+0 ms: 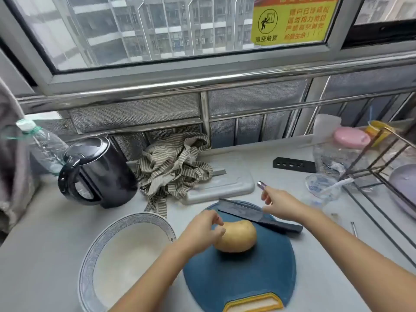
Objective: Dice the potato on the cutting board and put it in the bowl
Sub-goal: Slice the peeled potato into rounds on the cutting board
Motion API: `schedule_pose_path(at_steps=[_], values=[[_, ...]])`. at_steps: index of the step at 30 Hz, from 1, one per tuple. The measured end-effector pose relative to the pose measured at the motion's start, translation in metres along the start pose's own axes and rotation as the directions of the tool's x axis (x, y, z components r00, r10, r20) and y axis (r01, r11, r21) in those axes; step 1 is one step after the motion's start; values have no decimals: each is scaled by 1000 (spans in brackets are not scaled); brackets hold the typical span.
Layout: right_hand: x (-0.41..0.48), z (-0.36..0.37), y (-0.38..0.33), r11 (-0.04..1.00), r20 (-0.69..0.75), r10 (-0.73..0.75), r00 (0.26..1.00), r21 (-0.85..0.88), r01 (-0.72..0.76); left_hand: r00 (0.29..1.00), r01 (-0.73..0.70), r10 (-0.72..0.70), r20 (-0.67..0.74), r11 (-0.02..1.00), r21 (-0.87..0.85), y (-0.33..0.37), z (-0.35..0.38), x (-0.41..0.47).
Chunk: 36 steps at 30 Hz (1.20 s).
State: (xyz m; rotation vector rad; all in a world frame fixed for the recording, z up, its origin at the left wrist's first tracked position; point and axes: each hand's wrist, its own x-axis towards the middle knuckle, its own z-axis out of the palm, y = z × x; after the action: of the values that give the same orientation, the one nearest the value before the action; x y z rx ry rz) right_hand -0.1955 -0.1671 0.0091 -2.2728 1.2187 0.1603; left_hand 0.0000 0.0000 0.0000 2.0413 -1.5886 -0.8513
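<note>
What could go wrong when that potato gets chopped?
The rounded tan potato is uncut, so it may roll on the blue plastic cutting board, sending the blade toward the left hand beside it. The dark-bladed cleaver lies under the right hand; reaching carelessly might meet blade, not handle.

View: one wide-angle camera, worn on the head.
Facing: forward and down across the worktop [45, 244], with the window [157, 30] beyond the hands.
Nearness: close; left hand [202, 230] and right hand [281, 206] sit mid-frame, forearms entering from the bottom edge.
Distortion: straight lines bow toward the edges.
</note>
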Motion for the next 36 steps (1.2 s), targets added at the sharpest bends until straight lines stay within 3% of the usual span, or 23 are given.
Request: schedule_pose_path(at_steps=[6, 12, 15, 17, 20, 22, 28, 33, 36], values=[[14, 28, 28, 996, 65, 32, 997, -89, -26, 998, 69, -68, -10, 988, 135, 12, 49, 8], [18, 51, 49, 985, 102, -51, 994, -162, 67, 999, -10, -7, 33, 872, 490, 25, 75, 23], [20, 53, 58, 987, 64, -67, 996, -144, 76, 999, 50, -34, -43, 870, 491, 26, 81, 25], [20, 54, 64, 981, 45, -70, 997, -176, 77, 974, 208, -144, -176, 876, 435, 29, 88, 20], [18, 56, 67, 970, 33, -118, 992, -212, 123, 881, 450, -359, -307, 835, 317, 31, 96, 9], [19, 55, 64, 947, 29, -162, 986, -277, 164, 834, 519, -425, -353, 821, 238, 28, 100, 1], [26, 62, 47, 911, 70, -234, 970, -331, 244, 793, 459, -438, -424, 887, -57, 21, 101, -9], [27, 63, 52, 938, 30, -226, 974, -264, 225, 844, 392, -506, -180, 809, -438, 7, 90, -15], [25, 64, 59, 951, 33, -219, 975, -217, 221, 875, 347, -464, -140, 802, -487, 3, 94, -14]])
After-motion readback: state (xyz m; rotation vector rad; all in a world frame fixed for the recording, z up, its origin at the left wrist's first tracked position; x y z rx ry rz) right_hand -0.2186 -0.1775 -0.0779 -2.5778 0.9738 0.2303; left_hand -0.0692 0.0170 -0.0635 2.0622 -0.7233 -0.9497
